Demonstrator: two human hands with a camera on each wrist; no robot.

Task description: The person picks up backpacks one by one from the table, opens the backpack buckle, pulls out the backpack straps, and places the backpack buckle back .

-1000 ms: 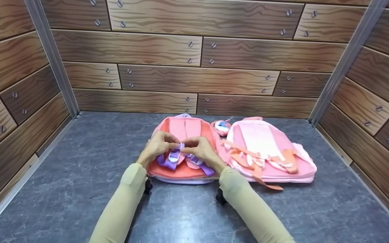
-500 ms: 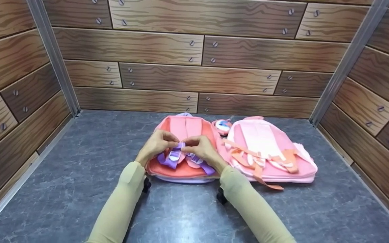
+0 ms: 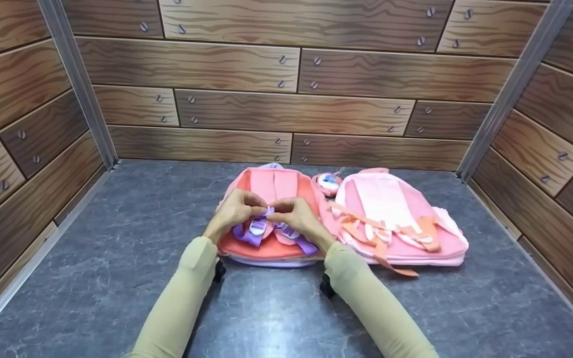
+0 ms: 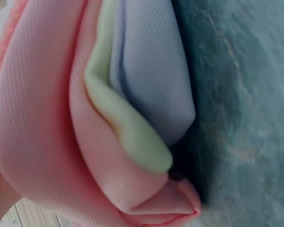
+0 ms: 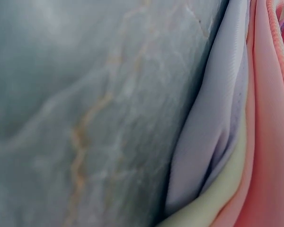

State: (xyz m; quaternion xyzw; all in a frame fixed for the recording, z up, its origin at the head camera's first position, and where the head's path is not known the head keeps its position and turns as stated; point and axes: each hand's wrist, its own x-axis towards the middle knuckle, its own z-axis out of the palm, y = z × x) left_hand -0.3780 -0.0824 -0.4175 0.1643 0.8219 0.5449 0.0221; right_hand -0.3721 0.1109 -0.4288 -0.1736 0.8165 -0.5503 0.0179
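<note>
A coral backpack (image 3: 261, 181) lies with its strap side up. My left hand (image 3: 233, 213) and right hand (image 3: 297, 215) meet over its middle. Between their thumbs and fingers they pinch a purple strap (image 3: 269, 213). Just below, a white buckle (image 3: 257, 227) sits on a purple webbing loop, with another purple strap end (image 3: 306, 246) beside it. Fingertips hide part of the pinched piece. The left wrist view has the bag's folded coral side (image 4: 33, 109), with green and lilac layers; the right wrist view has its lilac edge (image 5: 208, 127) against the tabletop.
A pink backpack (image 3: 426, 211) with orange straps (image 3: 381, 248) lies against the coral bag's right side. Between their tops sits a small round pouch (image 3: 327, 184). The dark marbled table (image 3: 92, 278) is enclosed by wood-patterned walls (image 3: 237, 67).
Both hands keep their pinch on the purple strap, with only slight finger movement. The whole head view has shifted a little upward.
</note>
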